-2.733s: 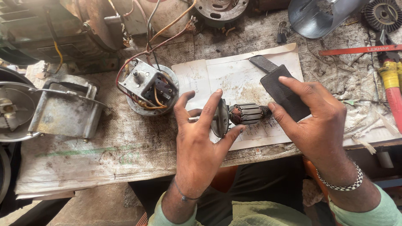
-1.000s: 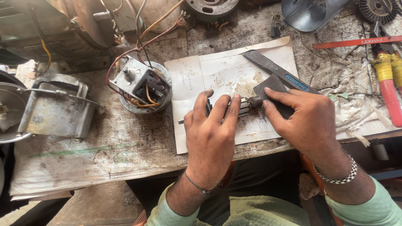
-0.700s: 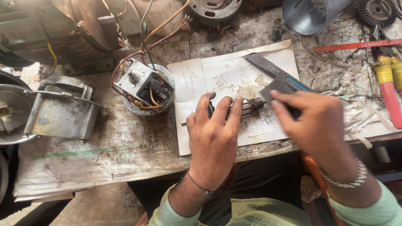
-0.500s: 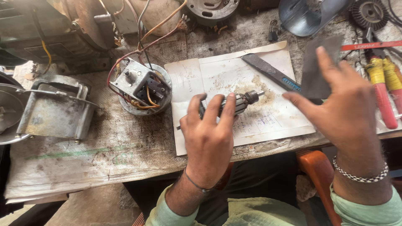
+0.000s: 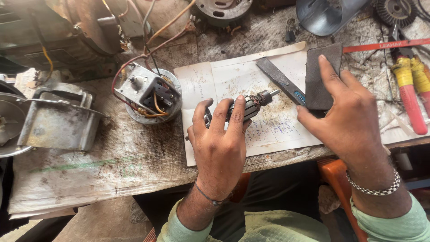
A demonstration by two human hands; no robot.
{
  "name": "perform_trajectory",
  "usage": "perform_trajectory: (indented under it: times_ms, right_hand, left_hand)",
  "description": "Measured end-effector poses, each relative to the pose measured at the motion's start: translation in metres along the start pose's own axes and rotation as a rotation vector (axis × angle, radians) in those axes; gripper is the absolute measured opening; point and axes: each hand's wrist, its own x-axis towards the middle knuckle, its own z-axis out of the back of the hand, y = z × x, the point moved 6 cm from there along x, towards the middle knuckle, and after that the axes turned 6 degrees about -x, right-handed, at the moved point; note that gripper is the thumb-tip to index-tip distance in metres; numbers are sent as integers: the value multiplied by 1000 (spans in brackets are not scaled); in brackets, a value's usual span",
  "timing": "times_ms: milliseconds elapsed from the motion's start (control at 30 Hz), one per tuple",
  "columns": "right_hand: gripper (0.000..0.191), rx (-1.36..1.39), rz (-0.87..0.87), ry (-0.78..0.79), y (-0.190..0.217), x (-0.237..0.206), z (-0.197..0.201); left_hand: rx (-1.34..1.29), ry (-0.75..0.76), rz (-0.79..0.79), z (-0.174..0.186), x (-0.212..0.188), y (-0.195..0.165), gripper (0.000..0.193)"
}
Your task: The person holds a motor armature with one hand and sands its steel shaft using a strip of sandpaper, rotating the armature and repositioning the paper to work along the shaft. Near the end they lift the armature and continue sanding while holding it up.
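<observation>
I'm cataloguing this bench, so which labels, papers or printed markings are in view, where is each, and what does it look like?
Paper sheet: white, stained, handwritten in blue, under the motor armature held by the left hand.
Flat file: grey bar with a small blue label, beside the right hand.
Red strip: thin, printed, top right.

Left hand (image 5: 220, 143) grips the armature (image 5: 249, 105); right hand (image 5: 347, 118) apparently presses a dark abrasive sheet (image 5: 323, 67).
</observation>
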Motion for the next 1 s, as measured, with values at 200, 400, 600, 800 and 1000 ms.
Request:
perform_trajectory:
  times_ms: [200, 400, 600, 800, 1000]
  right_hand:
    - [91, 14, -10, -41, 11, -1, 8]
    - [94, -8, -43, 2, 3, 5, 7]
    - [93, -110, 30, 49, -2, 7, 2]
    - [88, -8, 65, -90, 8, 0, 13]
    - [88, 39, 62, -126, 29, -17, 15]
  left_hand:
    - [68, 39, -41, -2, -3, -2, 48]
    - [61, 16, -30, -3, -3, -1, 45]
    - [-26, -28, 16, 4, -1, 1, 46]
    - [-187, -20, 43, 11, 1, 6, 47]
    - [-314, -10, 60, 19, 5, 14, 46]
